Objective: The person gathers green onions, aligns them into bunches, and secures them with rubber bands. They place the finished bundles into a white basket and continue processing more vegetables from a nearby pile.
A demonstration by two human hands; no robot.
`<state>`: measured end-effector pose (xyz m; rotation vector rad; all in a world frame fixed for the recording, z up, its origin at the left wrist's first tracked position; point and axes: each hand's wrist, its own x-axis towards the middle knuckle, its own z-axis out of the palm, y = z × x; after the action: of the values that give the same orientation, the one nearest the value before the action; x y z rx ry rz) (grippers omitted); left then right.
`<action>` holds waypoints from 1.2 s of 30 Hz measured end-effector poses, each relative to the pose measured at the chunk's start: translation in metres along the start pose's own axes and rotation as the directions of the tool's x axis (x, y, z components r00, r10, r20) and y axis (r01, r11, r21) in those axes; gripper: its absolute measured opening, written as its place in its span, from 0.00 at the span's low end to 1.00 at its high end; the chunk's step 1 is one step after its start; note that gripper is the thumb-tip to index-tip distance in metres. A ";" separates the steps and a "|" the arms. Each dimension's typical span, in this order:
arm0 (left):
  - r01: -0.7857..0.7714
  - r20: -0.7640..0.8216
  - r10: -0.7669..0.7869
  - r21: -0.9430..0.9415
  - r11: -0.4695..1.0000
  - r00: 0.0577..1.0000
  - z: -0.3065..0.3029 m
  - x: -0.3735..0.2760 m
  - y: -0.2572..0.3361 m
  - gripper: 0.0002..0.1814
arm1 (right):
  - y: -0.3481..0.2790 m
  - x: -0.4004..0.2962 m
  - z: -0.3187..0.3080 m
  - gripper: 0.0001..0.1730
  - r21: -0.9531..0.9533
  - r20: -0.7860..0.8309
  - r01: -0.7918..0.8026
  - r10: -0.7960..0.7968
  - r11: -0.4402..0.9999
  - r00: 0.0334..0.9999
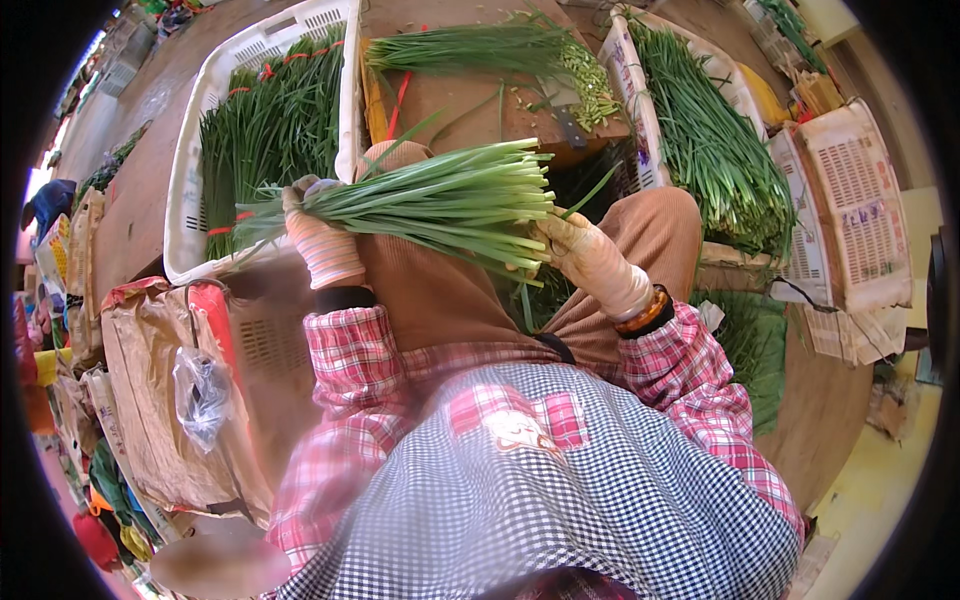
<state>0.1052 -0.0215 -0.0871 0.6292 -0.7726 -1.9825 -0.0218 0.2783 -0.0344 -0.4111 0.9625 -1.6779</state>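
A bunch of garlic chives (450,199) lies level above my lap, its pale cut ends to the right. My left hand (319,232), in a striped glove, is closed around its leafy part. My right hand (592,251), in a cream glove, is at the cut ends, with fingertips showing under the stems and the thumb by the upper edge. One loose leaf (592,191) sticks up beside that thumb. Beyond my knees, a larger pile of chives (480,51) rests on a brown board (457,109). A flat blade with a dark handle (570,126) lies partly under its cut ends.
A white plastic crate (177,225) at left holds chive bundles tied with red bands. Another crate (637,142) at right is heaped with loose chives (712,142). An upturned crate (855,210) stands farther right. A brown paper-covered box (150,390) is by my left elbow.
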 end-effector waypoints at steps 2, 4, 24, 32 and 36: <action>0.063 0.028 -0.060 -0.105 0.992 0.998 0.000 0.001 0.000 0.18 | -0.005 -0.011 0.014 0.18 -0.202 -0.049 0.074 -0.085 0.977 0.995; 0.136 0.034 -0.132 -0.227 0.964 0.991 0.000 0.002 0.003 0.18 | -0.010 -0.016 0.019 0.18 -0.242 -0.050 0.078 -0.093 0.967 0.994; -0.061 -0.137 0.031 -0.223 0.973 0.990 -0.027 0.007 0.036 0.19 | -0.012 0.003 -0.020 0.22 -0.938 -0.149 -0.201 -0.196 -0.283 0.969; 0.051 0.002 -0.055 -0.398 0.916 0.998 -0.045 0.021 0.029 0.19 | 0.018 0.065 0.027 0.16 -0.057 0.102 0.146 -0.140 0.988 0.985; 0.018 -0.070 -0.044 -0.342 0.940 0.997 -0.029 0.009 0.031 0.18 | 0.021 0.066 0.039 0.21 -0.120 0.035 0.156 -0.153 0.980 0.988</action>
<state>0.1381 -0.0502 -0.0858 0.5078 -0.3595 -2.0445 -0.0036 0.2007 -0.0402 -0.6018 1.0401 -1.7535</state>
